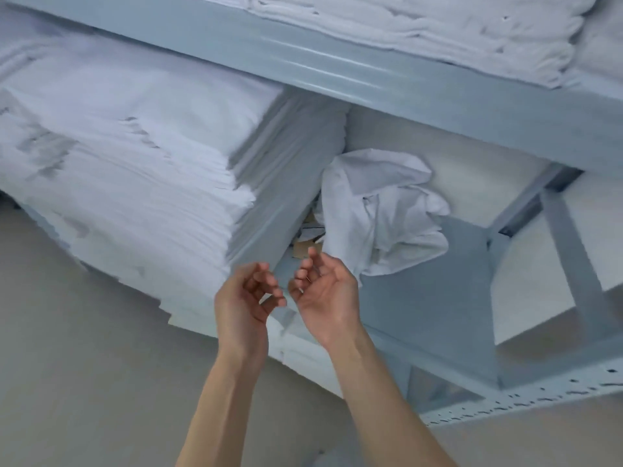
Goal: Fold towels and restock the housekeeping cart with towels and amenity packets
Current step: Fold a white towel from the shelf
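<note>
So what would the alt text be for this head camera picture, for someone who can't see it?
Two bare, empty hands, left hand and right hand, reach toward a grey metal shelf. A tall stack of folded white linen sits beside a crumpled white cloth.

Just one head cam, tilted, looking down and forward, close to the grey shelf rack point(387, 82) crossing the frame's upper right.

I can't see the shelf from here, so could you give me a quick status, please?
Left hand and right hand open, empty. Crumpled towel unfolded beside folded stack. Nothing blocking.
</note>
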